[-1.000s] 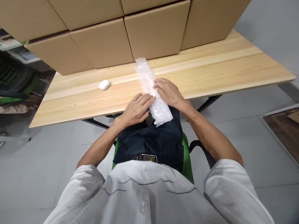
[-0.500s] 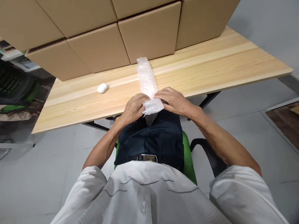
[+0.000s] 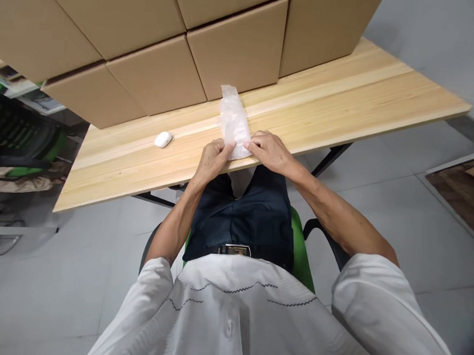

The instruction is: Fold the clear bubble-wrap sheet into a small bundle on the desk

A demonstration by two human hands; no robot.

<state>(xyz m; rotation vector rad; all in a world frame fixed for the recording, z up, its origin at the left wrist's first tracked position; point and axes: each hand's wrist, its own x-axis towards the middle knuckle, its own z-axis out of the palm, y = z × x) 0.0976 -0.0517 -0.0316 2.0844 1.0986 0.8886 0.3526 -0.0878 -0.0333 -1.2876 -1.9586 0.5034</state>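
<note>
A strip of thin, whitish, see-through plastic wrap (image 3: pixel 233 118) lies lengthwise on the wooden table, its far end close to the cardboard boxes. Its near end reaches the table's front edge. My left hand (image 3: pixel 214 158) grips the left corner of that near end, thumb on top and fingers curled. At the right corner, my right hand (image 3: pixel 272 152) pinches the wrap between thumb and fingers. Both hands rest at the table edge, a small gap between them. The fingertips are partly hidden.
Stacked cardboard boxes (image 3: pixel 238 48) fill the back of the wooden table (image 3: pixel 347 109). A small white rounded case (image 3: pixel 163 139) sits left of the wrap. I sit on a green chair (image 3: pixel 302 252) with black armrests. A dark chair (image 3: pixel 17 124) stands at far left.
The near end of the wrap, bunched and folded up between my hands before, now lies flatter on the table. Both hands have moved slightly forward, away from my body.
</note>
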